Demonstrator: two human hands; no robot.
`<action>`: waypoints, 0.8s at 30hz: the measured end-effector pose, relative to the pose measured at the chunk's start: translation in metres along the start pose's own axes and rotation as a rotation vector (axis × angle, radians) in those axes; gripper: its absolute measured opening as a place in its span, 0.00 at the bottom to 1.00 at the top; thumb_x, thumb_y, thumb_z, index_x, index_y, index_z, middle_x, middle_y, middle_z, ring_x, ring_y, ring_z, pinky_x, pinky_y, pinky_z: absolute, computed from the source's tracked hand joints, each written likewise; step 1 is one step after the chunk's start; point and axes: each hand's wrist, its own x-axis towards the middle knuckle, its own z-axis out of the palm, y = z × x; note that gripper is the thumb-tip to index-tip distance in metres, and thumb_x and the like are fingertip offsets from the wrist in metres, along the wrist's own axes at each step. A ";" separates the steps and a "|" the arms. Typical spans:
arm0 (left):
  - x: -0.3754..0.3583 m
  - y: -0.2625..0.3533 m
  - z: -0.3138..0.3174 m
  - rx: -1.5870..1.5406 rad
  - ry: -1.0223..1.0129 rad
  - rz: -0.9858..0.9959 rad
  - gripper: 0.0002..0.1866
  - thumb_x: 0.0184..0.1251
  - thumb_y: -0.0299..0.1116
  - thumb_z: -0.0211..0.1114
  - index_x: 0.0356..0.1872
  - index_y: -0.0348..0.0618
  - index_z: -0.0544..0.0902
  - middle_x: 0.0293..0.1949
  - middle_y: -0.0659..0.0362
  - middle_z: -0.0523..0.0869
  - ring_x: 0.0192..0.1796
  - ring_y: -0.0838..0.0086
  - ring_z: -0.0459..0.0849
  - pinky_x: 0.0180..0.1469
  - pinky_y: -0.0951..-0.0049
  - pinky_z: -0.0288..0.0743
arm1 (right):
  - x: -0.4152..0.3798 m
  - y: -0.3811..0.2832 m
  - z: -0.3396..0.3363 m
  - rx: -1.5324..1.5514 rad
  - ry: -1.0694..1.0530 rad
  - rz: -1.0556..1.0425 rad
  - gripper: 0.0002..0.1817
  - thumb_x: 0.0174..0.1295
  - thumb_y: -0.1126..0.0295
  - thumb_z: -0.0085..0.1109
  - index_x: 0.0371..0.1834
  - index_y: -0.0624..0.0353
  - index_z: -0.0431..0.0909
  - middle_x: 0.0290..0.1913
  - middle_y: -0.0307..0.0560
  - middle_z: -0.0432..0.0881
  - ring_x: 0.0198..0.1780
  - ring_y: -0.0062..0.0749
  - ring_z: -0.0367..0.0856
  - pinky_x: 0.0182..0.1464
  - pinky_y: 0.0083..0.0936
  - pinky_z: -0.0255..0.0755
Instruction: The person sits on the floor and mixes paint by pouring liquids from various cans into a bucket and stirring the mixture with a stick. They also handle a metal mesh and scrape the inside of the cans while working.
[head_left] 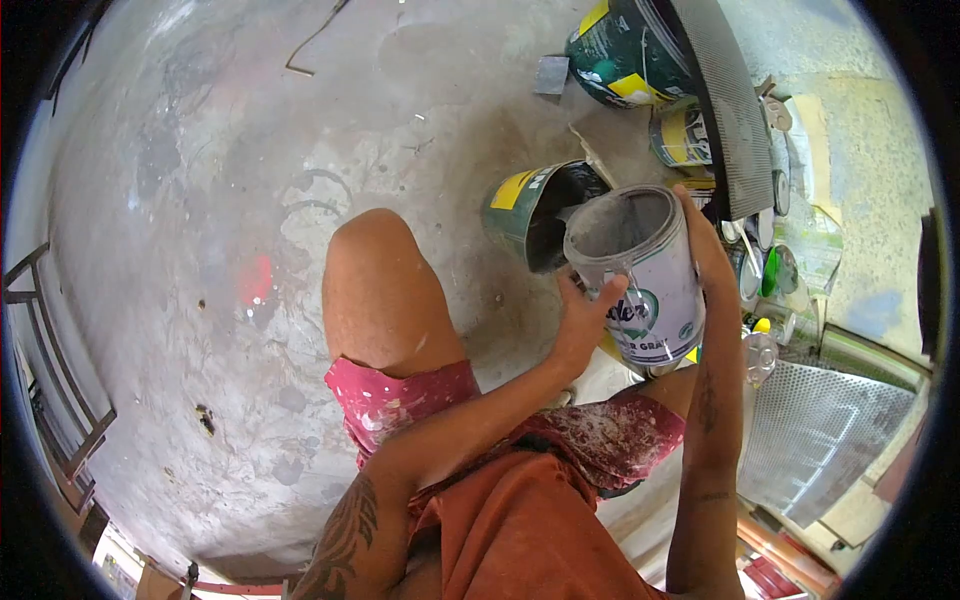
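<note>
Between my hands is a white paint can [655,315] with a green emblem and grey paint coating its inside. It is tilted, its open mouth towards the green bucket. My left hand [585,325] grips the can's near left side, thumb up by the wire handle. My right hand [706,245] is wrapped round the far right side, its fingertips partly hidden behind the rim. Just beyond the can, the dark green bucket [507,222] with a yellow label stands on the floor, and a flat stick [592,155] leans out of it. The can's rim hides part of the bucket's mouth.
A large green bucket [625,60] and a smaller paint tin [680,135] stand at upper right beside a perforated dark panel [735,110]. Cans and bottles crowd the right side, near a perforated metal sheet [825,430]. A metal frame [75,400] stands at far left.
</note>
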 end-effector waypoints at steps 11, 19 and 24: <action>0.009 -0.023 -0.030 0.325 -0.215 0.005 0.52 0.65 0.65 0.67 0.76 0.35 0.58 0.71 0.48 0.70 0.71 0.62 0.70 0.74 0.63 0.60 | -0.016 0.022 0.003 0.077 0.004 -0.058 0.47 0.76 0.31 0.29 0.61 0.68 0.82 0.57 0.57 0.85 0.60 0.41 0.79 0.70 0.30 0.62; 0.036 -0.065 -0.088 0.442 -0.457 0.098 0.45 0.70 0.63 0.64 0.73 0.33 0.66 0.70 0.49 0.73 0.71 0.63 0.71 0.74 0.62 0.61 | -0.013 0.032 0.011 0.061 0.093 -0.183 0.44 0.78 0.36 0.29 0.57 0.70 0.83 0.54 0.55 0.86 0.58 0.39 0.79 0.68 0.29 0.64; 0.050 -0.065 -0.100 0.695 -0.470 0.348 0.32 0.72 0.42 0.61 0.71 0.34 0.69 0.70 0.51 0.75 0.73 0.64 0.69 0.75 0.62 0.60 | -0.018 0.027 0.017 0.055 0.116 -0.139 0.46 0.77 0.35 0.28 0.56 0.69 0.84 0.58 0.66 0.84 0.62 0.57 0.79 0.69 0.36 0.64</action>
